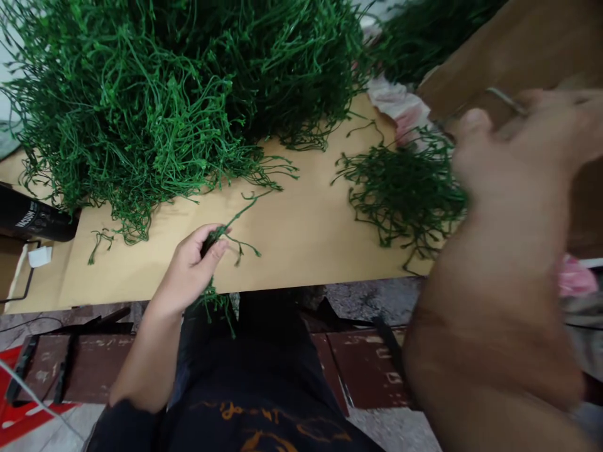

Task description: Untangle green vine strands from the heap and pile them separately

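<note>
My left hand point(200, 260) is closed round a small bunch of green plastic stems point(219, 301) at the front edge of the cardboard sheet. Thin stems with knobbed tips stick out above the fingers, and more hang below the palm. Raised at the right, close to the camera, my right hand point(522, 141) is blurred; its thumb stands apart from the outstretched fingers and I see nothing gripped. Left of that forearm lies a smaller heap of green stems point(407, 188). Past it, a pale curved strip point(506, 99) shows between thumb and fingers.
A large pile of green stems point(155, 107) fills the back left of the cardboard sheet point(301, 232). A black bottle point(38, 213) lies at the left edge. Brown cardboard point(522, 44) rises at the right, near pinkish-white plastic point(400, 107). Below is a dark red bench point(372, 367).
</note>
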Motion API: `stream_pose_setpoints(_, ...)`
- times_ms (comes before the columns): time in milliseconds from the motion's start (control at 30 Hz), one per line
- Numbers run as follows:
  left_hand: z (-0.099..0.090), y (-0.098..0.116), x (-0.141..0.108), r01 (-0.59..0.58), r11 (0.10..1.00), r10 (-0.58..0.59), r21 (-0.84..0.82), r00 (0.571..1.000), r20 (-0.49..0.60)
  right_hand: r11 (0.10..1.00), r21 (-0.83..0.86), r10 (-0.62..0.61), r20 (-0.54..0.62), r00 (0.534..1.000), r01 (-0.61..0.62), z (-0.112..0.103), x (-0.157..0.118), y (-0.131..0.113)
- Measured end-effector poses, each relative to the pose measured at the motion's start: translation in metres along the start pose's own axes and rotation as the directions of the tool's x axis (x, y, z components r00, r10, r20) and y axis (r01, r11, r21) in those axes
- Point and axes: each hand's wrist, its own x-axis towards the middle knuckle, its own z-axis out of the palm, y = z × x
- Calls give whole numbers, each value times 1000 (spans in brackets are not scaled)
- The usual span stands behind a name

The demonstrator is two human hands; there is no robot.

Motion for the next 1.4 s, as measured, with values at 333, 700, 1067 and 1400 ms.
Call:
stream_pose_setpoints(333, 20, 14, 11, -264, 932, 273, 248, 962, 1, 610, 732, -76, 436, 897, -304, 77, -79, -148)
stream_pose_setpoints(700, 21, -3, 15, -173, 974, 174, 146, 985, 10, 495, 788, 19, 411, 912, -365, 79, -74, -155)
stream_pose_setpoints(1067, 32, 13, 14, -186, 895, 172, 405, 983, 70, 745, 614, 99, 287, 953, -263, 75, -57, -141)
stream_pose_setpoints(1400, 39, 12, 20, -189, 866, 184, 463, 981, 56, 703, 643, 123, 312, 942, -305, 86, -44, -131)
